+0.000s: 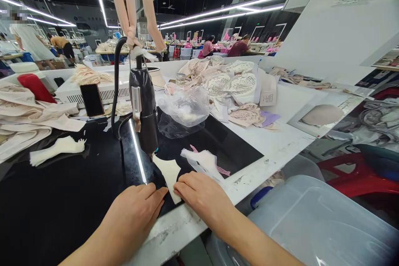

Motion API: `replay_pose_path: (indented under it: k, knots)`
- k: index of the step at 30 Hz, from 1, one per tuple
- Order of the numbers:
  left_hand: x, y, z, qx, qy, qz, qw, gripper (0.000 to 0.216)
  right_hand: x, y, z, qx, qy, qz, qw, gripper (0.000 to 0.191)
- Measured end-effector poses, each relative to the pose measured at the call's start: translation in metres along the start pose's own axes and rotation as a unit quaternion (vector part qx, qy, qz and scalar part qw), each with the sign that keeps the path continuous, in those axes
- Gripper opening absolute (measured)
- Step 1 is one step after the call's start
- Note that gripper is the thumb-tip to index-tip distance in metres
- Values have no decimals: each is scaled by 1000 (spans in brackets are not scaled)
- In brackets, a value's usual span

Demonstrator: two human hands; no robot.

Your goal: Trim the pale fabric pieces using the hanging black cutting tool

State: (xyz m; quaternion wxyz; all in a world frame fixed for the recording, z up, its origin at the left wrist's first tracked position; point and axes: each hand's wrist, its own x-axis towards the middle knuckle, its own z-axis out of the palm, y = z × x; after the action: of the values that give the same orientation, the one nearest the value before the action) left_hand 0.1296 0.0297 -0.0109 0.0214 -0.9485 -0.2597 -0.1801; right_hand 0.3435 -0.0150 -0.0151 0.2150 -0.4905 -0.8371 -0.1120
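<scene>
The straps (127,0) run out past the top edge, and both forearms (258,237) leave the view at the bottom. The right hand (204,197) hides part of the cream piece (168,170) — whether the left hand (134,208) touches it is hard to tell. The tip of the tool (143,108) is too small to make out. The bag's (187,106) contents are unclear, the card's (268,91) print is unreadable — and the bin (324,216) is cut off at the right.
</scene>
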Motion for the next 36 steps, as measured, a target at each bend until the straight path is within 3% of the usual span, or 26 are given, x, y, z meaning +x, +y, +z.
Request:
replay_pose_path:
  k: [6,15,18,24,36]
  knots:
    - [-3,0,0,-5,-2,-9,1000,34,2,-1,-2,14,-4,11,1000,22]
    - [-3,-1,3,4,11,-14,1000,33,6,-1,-14,176,-42,103,978,19]
    - [-2,0,4,25,-15,-3,1000,32,7,-2,-16,204,-44,118,971,20]
    - [7,5,-3,94,-127,12,987,35,8,-2,-15,249,-36,153,956,20]
    - [8,3,-3,81,-130,30,988,43,21,-1,-21,288,24,242,926,17]
